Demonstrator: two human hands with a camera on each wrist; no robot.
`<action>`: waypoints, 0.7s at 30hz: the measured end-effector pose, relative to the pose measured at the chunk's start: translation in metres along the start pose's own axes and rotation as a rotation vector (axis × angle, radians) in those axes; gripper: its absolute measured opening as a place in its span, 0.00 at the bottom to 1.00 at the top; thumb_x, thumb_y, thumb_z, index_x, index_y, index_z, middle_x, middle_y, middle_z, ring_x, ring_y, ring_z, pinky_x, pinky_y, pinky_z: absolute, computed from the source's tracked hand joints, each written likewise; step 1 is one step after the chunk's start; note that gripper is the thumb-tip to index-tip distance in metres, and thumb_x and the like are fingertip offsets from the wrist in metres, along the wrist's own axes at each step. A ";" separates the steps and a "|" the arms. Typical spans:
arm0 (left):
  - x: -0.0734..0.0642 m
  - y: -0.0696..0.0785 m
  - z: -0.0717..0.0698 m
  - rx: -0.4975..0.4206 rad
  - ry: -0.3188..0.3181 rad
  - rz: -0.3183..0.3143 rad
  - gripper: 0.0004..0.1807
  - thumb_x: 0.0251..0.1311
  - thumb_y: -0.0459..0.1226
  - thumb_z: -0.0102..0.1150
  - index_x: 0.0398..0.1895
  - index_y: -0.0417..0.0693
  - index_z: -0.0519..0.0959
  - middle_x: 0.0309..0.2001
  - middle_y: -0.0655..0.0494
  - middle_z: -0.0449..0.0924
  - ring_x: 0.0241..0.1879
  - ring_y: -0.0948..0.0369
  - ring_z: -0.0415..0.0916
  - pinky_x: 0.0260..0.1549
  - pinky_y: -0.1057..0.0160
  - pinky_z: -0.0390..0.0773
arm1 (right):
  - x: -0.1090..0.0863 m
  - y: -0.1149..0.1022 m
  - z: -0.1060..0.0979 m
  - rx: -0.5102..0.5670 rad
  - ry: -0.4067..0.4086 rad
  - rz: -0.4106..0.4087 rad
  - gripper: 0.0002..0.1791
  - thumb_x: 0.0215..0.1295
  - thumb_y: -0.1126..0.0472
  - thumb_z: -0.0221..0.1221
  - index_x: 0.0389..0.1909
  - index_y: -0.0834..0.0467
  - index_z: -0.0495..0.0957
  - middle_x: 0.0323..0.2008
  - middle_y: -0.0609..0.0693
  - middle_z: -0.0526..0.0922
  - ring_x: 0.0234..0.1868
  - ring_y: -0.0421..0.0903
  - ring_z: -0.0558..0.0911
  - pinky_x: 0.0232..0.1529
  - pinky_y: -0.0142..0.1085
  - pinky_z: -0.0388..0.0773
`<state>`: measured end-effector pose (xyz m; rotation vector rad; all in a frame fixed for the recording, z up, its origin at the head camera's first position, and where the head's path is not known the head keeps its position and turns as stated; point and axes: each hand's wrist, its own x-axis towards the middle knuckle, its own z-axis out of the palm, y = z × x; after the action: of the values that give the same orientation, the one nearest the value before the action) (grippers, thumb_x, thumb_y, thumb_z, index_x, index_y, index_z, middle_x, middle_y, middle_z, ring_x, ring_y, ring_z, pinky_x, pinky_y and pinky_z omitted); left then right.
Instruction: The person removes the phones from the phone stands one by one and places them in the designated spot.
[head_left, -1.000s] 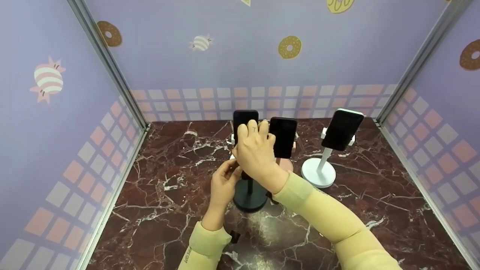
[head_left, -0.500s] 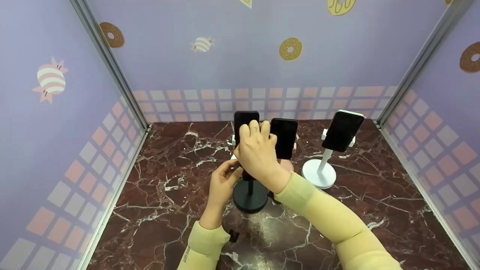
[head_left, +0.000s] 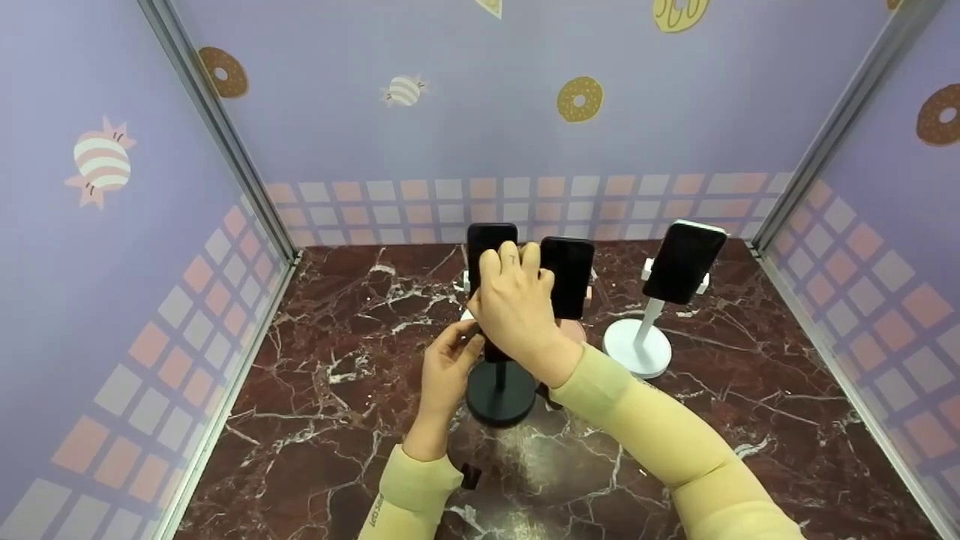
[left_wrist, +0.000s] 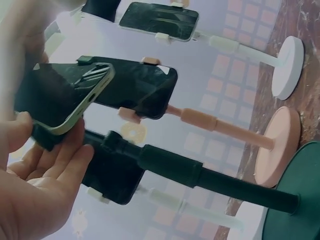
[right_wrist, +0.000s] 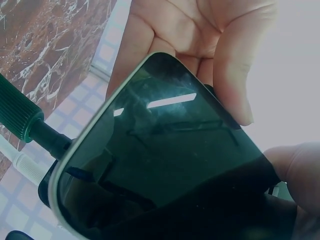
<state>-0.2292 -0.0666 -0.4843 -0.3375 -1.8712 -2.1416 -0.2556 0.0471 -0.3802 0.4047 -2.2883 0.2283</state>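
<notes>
A dark-screened smartphone (left_wrist: 60, 95) with a light frame sits tilted at the head of a dark green phone stand (left_wrist: 172, 165), whose round base (head_left: 501, 397) rests on the table. My right hand (head_left: 517, 304) grips the phone from above, its thumb (right_wrist: 302, 175) at the phone's edge. Lower down, my left hand (head_left: 446, 367) pinches the stand's clamp (left_wrist: 44, 137) at the phone's edge, thumb in front and fingers behind. In the head view the right hand hides most of this phone and the clamp.
Behind stand a pink stand (left_wrist: 282, 145) holding a black phone (head_left: 568, 277) and a white stand with another phone (head_left: 491, 244). A further white stand (head_left: 637, 346) at the right holds a phone (head_left: 685, 262). Patterned walls (head_left: 480, 135) enclose the marble-look table (head_left: 337, 450).
</notes>
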 end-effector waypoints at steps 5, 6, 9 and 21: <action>-0.002 -0.004 0.003 0.044 0.044 0.045 0.15 0.70 0.27 0.58 0.56 0.25 0.78 0.39 0.56 0.82 0.33 0.70 0.75 0.35 0.73 0.77 | 0.000 -0.001 0.000 -0.010 -0.005 0.006 0.14 0.54 0.64 0.65 0.31 0.58 0.67 0.35 0.55 0.71 0.42 0.57 0.68 0.27 0.44 0.69; -0.003 -0.005 0.004 0.051 0.051 0.056 0.15 0.70 0.27 0.58 0.56 0.24 0.78 0.37 0.58 0.80 0.32 0.70 0.74 0.34 0.73 0.76 | 0.000 -0.002 0.000 -0.014 -0.004 0.005 0.14 0.54 0.64 0.65 0.31 0.58 0.67 0.35 0.55 0.71 0.42 0.57 0.68 0.27 0.44 0.69; -0.004 -0.006 0.004 0.066 0.063 0.088 0.15 0.71 0.26 0.58 0.56 0.23 0.78 0.34 0.61 0.77 0.31 0.70 0.72 0.33 0.73 0.75 | 0.000 -0.002 0.001 -0.022 0.010 -0.003 0.14 0.54 0.64 0.65 0.31 0.58 0.67 0.35 0.55 0.71 0.42 0.57 0.69 0.26 0.44 0.69; -0.004 -0.007 0.004 0.058 0.088 0.132 0.16 0.70 0.27 0.58 0.56 0.22 0.79 0.32 0.61 0.72 0.27 0.71 0.68 0.28 0.75 0.70 | 0.000 0.000 0.001 -0.013 0.034 -0.022 0.14 0.53 0.64 0.64 0.30 0.58 0.66 0.33 0.55 0.70 0.40 0.57 0.69 0.25 0.43 0.68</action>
<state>-0.2285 -0.0611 -0.4919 -0.3381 -1.8060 -1.9794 -0.2560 0.0466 -0.3812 0.4161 -2.2499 0.2081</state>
